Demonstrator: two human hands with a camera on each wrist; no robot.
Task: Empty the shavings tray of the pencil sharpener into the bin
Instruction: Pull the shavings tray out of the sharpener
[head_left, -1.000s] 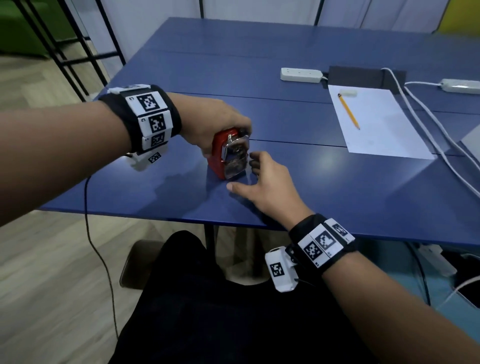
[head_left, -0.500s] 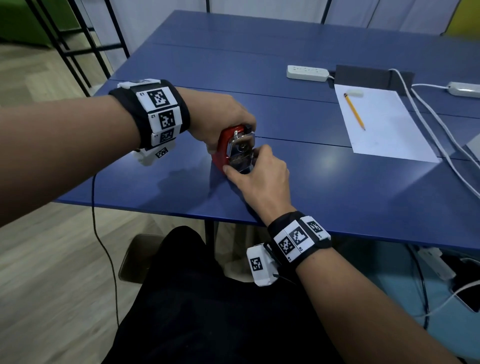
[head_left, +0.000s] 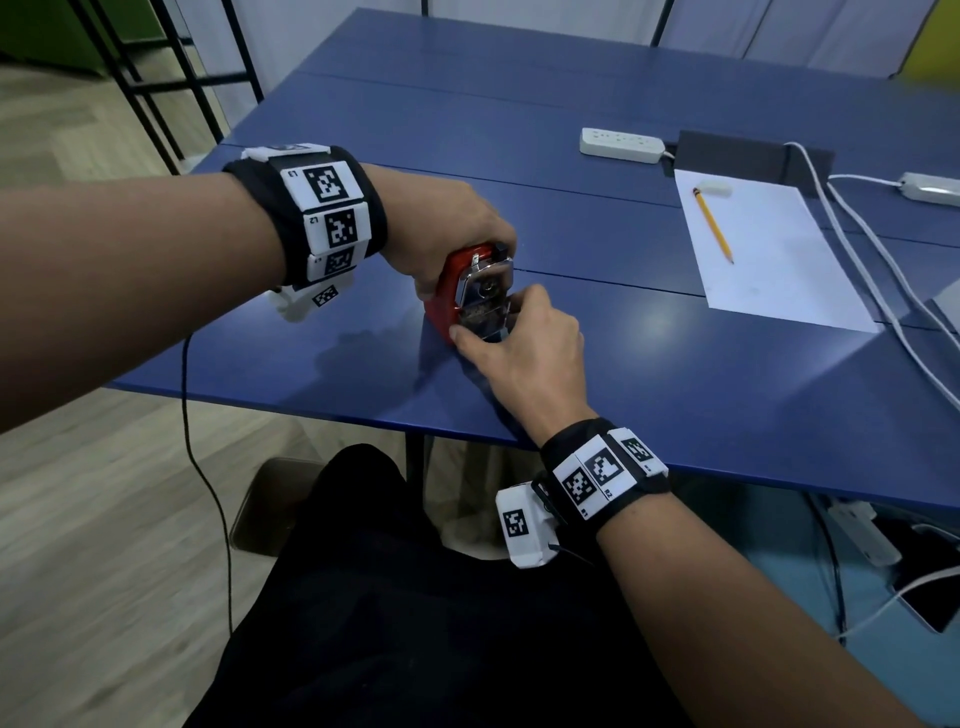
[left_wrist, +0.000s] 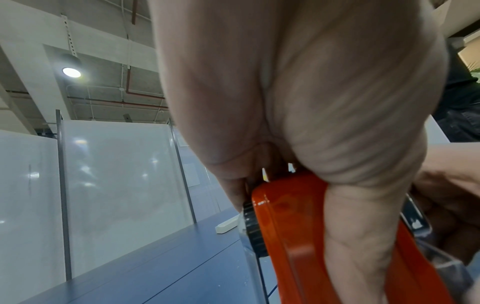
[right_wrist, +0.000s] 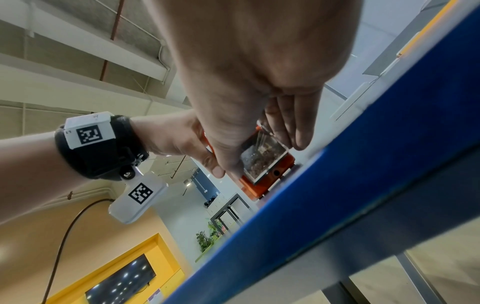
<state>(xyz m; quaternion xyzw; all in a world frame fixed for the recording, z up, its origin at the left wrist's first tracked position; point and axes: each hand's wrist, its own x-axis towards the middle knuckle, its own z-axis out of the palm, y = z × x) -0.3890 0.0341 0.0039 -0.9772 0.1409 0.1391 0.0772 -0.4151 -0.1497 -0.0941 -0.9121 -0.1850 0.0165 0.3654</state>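
Near the front edge of the blue table (head_left: 675, 395) stands the red pencil sharpener (head_left: 445, 293), held from above by the left hand (head_left: 441, 228) with fingers wrapped round its body. At its 5 o'clock side the right hand (head_left: 524, 348) pinches the clear shavings tray (right_wrist: 262, 158), full of brown shavings, between thumb and fingers. At 2 o'clock, well apart, a yellow pencil (head_left: 712, 224) lies on white paper (head_left: 779, 270).

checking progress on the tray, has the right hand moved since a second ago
Yes. The right hand has moved forward across the blue table, away from its near edge, to the red pencil sharpener, where it now pinches the clear shavings tray.
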